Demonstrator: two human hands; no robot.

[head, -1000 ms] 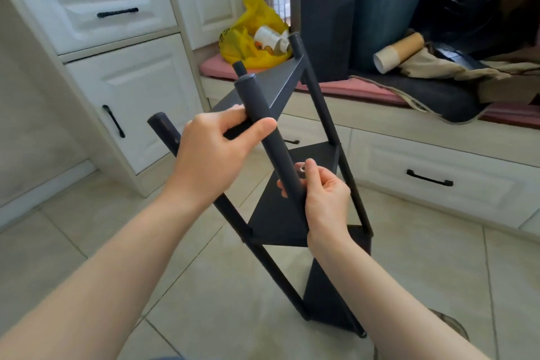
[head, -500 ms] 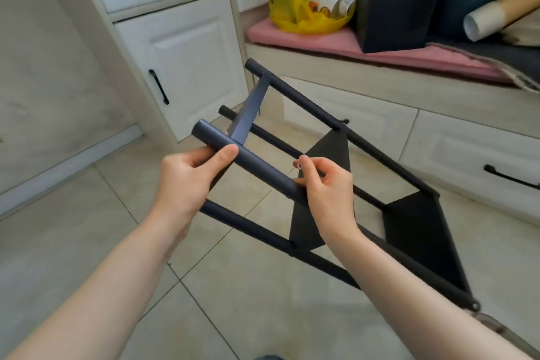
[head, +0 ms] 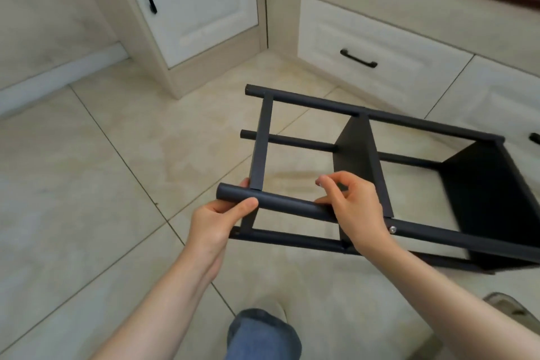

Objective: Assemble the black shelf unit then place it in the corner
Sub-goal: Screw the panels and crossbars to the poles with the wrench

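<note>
Presently the black shelf unit is kept on its side, low over the floor in front of the drawer, presumably so that its joints can be reached. Its near pole is clasped in the grip of the left hand. The right hand is curled over the same pole, but whether that grip is closed cannot be told. The drawer is shut, so its contents are hidden.

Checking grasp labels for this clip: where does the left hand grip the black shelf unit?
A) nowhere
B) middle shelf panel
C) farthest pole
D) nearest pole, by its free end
D: the left hand curls round the nearest pole of the shelf unit beside its free end, thumb on top.
</note>
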